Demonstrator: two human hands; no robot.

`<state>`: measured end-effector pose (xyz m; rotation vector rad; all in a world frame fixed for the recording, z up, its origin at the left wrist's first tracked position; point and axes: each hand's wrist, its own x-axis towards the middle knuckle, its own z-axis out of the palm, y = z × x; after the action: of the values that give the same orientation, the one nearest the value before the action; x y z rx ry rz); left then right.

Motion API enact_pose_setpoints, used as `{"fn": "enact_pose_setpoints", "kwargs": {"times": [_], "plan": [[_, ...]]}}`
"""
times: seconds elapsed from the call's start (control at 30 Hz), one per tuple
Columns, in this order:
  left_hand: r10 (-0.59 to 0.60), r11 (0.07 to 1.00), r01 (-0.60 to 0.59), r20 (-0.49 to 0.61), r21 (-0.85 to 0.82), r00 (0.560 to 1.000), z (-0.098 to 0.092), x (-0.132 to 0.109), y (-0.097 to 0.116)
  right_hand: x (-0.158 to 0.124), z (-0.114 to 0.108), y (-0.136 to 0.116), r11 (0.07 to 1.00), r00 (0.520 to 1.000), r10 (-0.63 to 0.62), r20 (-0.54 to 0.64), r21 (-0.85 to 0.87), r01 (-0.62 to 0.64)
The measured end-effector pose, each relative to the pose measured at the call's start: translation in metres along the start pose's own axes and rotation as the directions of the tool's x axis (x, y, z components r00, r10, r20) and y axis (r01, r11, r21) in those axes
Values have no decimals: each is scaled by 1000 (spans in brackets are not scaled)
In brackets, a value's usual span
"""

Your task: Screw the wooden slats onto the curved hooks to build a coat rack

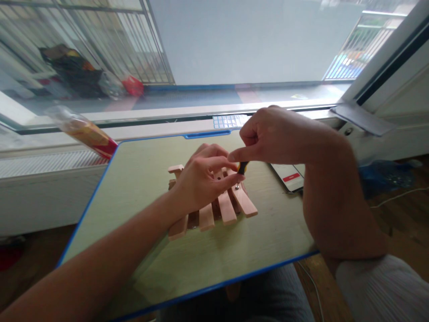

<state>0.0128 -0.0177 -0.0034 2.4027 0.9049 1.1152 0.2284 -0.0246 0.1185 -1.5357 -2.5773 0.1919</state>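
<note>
A small screwdriver with a black and yellow handle stands nearly upright over the right end of a wooden slatted piece. From above, my right hand is closed around the top of its handle. My left hand lies across the slats, thumb and forefinger pinched at the screwdriver's lower end. Just under the thumb, a shiny metal screw shows on the rightmost slat. Several pale slats fan out toward me over darker wood pieces; my left hand hides their far middle part.
The work sits on a small pale table with a blue rim. A phone lies by my right forearm. A plastic package leans past the table's left corner. A white and blue card rests on the window sill.
</note>
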Motion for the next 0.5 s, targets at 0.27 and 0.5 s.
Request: {"fn": "enact_pose_setpoints", "kwargs": {"times": [0.27,0.5], "plan": [[-165,956,190,122,-225,979,-1,-3,7,1,2,-1,1000,1000,-3,-8,-20,3],[-253,898,287,140,-333,957,6,-4,8,2,2,-3,999,1000,6,-1,-41,-6]]}}
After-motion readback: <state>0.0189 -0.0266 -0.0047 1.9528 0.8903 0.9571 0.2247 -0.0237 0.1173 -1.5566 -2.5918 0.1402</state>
